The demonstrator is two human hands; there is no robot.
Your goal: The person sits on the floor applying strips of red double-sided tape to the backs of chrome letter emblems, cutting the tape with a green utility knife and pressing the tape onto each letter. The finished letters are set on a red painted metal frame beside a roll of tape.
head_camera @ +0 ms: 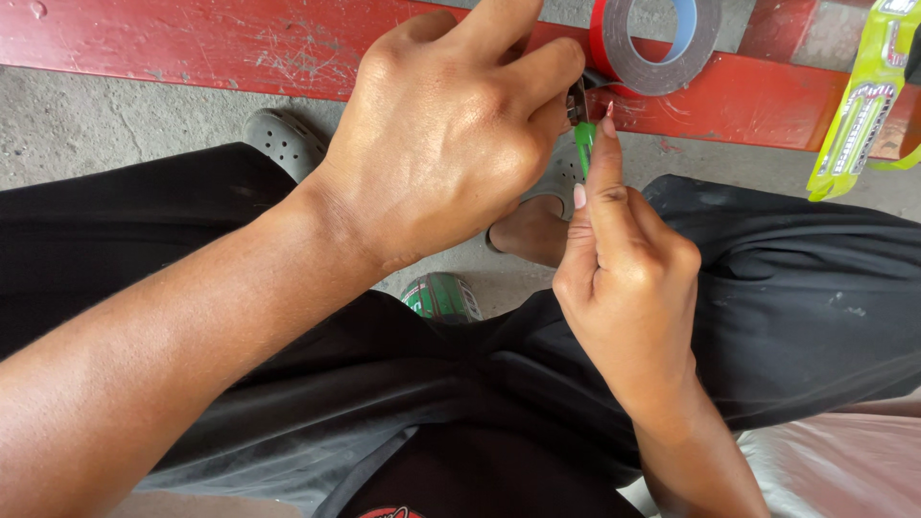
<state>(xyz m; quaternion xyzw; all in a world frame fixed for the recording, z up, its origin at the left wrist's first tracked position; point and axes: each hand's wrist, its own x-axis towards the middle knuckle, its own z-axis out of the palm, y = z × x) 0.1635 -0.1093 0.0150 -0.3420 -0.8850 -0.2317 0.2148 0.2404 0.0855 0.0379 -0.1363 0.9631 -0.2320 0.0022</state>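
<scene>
**Small green-handled cutter held between both hands over my lap**

I sit with my knees apart, and both my hands meet above the gap between them. My right hand point(628, 278) is closed around the green handle point(584, 144) of a small cutter, thumb laid straight up along it, so only a short strip of green shows above my fist. My left hand point(451, 134) comes over from the other side, its fingers curled and pinching at the dark metal tip point(578, 100) of the tool; what exactly sits between those fingertips is hidden by my knuckles.

The tool looks light and stiff, with a slim plastic grip that could twist in a loose hold, so I judge the firm wrap low on the handle to be the right place, keeping skin off the sharp end.

Just beyond the tip, a roll of grey tape with a red edge point(662, 43) leans on the red painted beam point(192, 43). A yellow-green plastic part point(863, 105) lies at the far right. Below, on the concrete floor point(77, 125), I see my grey clog point(283, 139).
</scene>
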